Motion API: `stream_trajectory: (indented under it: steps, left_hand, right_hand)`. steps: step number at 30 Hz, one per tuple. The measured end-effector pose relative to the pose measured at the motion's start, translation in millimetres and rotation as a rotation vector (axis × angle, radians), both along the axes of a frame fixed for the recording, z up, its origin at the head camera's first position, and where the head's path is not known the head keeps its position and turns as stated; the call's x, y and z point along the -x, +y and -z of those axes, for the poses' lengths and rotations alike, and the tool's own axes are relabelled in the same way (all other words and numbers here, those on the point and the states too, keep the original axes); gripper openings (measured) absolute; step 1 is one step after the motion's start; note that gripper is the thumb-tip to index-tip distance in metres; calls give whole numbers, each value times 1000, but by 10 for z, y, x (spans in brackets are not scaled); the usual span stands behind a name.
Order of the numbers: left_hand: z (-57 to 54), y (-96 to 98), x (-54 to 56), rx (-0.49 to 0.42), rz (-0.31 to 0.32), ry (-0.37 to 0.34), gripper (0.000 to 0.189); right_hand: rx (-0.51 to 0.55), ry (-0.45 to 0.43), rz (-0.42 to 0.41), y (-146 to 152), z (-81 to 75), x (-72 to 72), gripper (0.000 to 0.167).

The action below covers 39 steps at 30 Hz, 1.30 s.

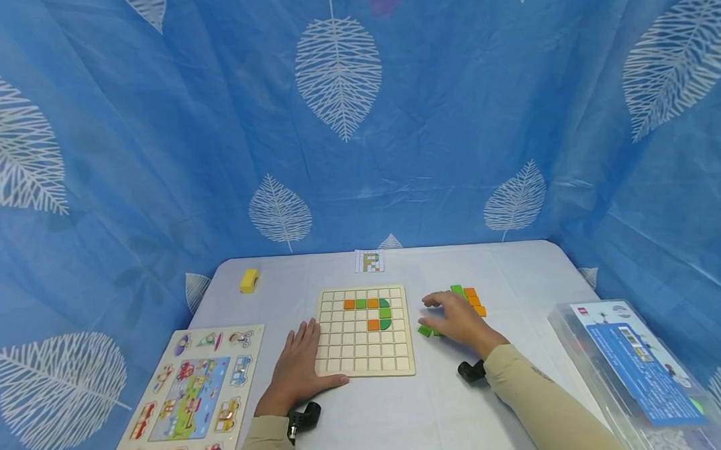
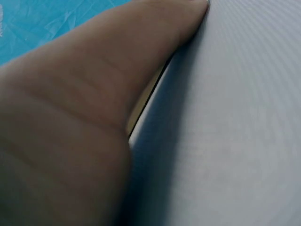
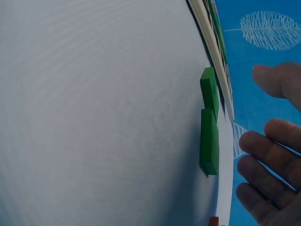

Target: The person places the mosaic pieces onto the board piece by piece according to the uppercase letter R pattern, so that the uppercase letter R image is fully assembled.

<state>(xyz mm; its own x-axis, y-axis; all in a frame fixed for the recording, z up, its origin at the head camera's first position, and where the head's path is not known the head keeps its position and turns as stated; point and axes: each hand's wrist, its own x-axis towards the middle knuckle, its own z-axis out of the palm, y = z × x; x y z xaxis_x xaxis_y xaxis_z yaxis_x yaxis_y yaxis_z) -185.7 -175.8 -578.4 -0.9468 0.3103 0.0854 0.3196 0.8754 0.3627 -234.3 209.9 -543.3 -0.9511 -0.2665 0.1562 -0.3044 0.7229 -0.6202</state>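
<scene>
A wooden grid board (image 1: 360, 356) lies flat on the table, with orange and green square tiles and green rounded tiles (image 1: 386, 324) set in its upper right part. My left hand (image 1: 300, 365) rests along the board's left edge, fingers straight, thumb by the near-left corner. To the right of the board, my right hand (image 1: 458, 320) is held over loose green blocks (image 3: 209, 141) with its fingers relaxed and apart, nothing between them. Orange blocks (image 1: 472, 298) and another green block lie just beyond that hand. Part of this pile is hidden under the hand.
Behind the board lies a small pattern card (image 1: 369, 261). A yellow arched block (image 1: 249, 281) sits at the back left. On the left is a vehicle picture puzzle (image 1: 245, 356); a clear plastic box (image 1: 574, 346) with a blue label stands on the right. A blue curtain (image 1: 429, 148) hangs behind.
</scene>
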Motion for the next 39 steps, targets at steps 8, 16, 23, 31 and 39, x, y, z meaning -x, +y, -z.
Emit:
stream_trajectory:
  steps: [8, 16, 23, 31, 39]
  left_hand:
    - [20, -11, 4, 9, 8, 4, 139]
    - [0, 0, -7, 4, 9, -2, 138]
    - [-1, -3, 3, 12, 11, -6, 139]
    - [28, -1, 9, 4, 5, 11, 139]
    - [11, -5, 7, -5, 7, 5, 139]
  right_hand:
    - [-44, 11, -13, -3, 26, -36, 55]
    - [-62, 51, -53, 0, 36, -46, 54]
    - [-53, 54, -67, 7, 57, -51, 56]
    - [-74, 56, -74, -7, 79, -67, 56]
    - [-81, 45, -84, -6, 69, -81, 53]
